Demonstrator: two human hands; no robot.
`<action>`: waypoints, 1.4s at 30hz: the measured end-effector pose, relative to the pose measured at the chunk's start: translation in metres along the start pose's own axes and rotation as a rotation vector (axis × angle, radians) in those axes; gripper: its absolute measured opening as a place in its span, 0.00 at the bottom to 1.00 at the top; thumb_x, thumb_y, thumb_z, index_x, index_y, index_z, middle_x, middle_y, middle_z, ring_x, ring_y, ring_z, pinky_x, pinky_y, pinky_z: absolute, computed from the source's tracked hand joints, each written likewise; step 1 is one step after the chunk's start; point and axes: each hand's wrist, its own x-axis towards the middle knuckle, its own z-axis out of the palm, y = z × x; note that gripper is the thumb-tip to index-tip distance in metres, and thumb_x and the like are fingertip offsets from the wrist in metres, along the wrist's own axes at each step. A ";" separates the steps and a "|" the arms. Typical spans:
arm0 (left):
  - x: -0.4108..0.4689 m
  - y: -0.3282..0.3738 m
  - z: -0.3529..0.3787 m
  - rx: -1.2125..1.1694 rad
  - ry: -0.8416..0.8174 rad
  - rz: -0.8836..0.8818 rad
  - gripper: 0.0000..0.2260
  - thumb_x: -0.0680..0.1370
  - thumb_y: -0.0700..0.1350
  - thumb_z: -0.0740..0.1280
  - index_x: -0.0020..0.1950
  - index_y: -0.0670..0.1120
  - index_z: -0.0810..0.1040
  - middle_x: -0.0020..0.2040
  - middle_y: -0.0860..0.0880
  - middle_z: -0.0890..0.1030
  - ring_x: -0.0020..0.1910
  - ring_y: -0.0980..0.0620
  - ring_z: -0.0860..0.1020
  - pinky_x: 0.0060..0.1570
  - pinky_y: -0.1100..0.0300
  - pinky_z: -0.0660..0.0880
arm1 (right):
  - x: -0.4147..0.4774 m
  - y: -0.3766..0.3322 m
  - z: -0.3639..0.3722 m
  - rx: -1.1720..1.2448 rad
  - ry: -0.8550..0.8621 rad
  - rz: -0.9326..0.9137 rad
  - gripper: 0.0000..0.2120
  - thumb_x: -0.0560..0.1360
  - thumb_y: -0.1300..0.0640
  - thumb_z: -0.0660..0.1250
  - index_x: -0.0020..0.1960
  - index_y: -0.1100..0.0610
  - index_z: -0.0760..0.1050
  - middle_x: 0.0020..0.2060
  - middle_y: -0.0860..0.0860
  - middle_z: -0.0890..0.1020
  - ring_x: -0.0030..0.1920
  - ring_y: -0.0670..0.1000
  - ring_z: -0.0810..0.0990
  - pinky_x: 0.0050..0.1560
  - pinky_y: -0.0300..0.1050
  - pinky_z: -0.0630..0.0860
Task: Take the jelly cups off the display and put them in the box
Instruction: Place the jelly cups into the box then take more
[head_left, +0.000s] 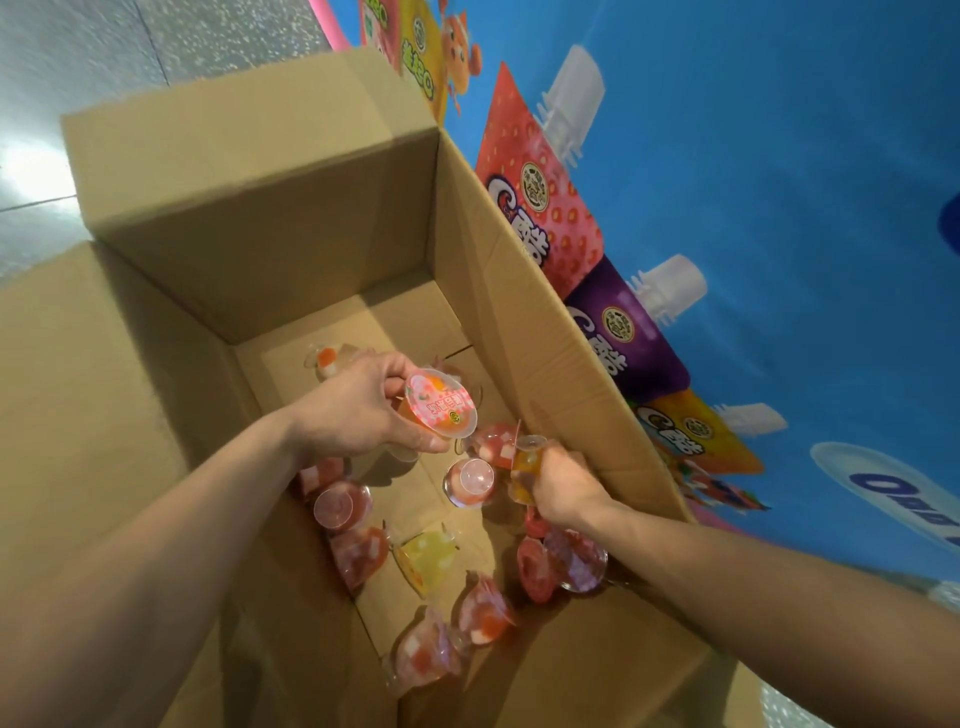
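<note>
Cardboard box (260, 234), flaps spread, stands against the glossy blue display (779, 156); its far floor is mostly bare. Inside, the left hand (358, 410) grips a foil-lidded orange jelly cup (441, 405) and the right hand (558, 480) a second cup (529, 460), above round clear loose cups (343, 504).

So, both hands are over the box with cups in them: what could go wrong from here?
1. The left hand holds a pink-lidded cup above the loose cups on the floor of the box; dropped from there, it could hit them and split a seal.
2. The right hand's orange cup sticks out of the grip and may slip early.
</note>
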 end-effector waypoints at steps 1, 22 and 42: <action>0.000 -0.001 0.000 -0.015 0.008 -0.005 0.27 0.62 0.40 0.82 0.57 0.41 0.75 0.49 0.49 0.86 0.48 0.53 0.85 0.51 0.54 0.83 | 0.001 0.000 0.001 -0.022 0.018 0.004 0.16 0.79 0.55 0.68 0.64 0.60 0.73 0.60 0.58 0.81 0.61 0.59 0.81 0.61 0.47 0.76; 0.009 -0.007 -0.007 0.019 0.052 0.010 0.28 0.64 0.41 0.83 0.58 0.43 0.75 0.51 0.50 0.84 0.51 0.54 0.83 0.53 0.56 0.81 | -0.001 -0.003 0.013 -0.598 0.113 -0.155 0.15 0.81 0.64 0.55 0.68 0.61 0.63 0.55 0.55 0.84 0.56 0.55 0.84 0.55 0.49 0.77; -0.010 -0.004 -0.015 0.013 0.056 0.031 0.26 0.65 0.41 0.82 0.58 0.44 0.74 0.49 0.53 0.85 0.47 0.58 0.84 0.45 0.65 0.81 | -0.014 0.012 -0.012 0.182 -0.019 -0.175 0.26 0.72 0.49 0.78 0.63 0.52 0.70 0.55 0.49 0.84 0.55 0.51 0.83 0.60 0.49 0.78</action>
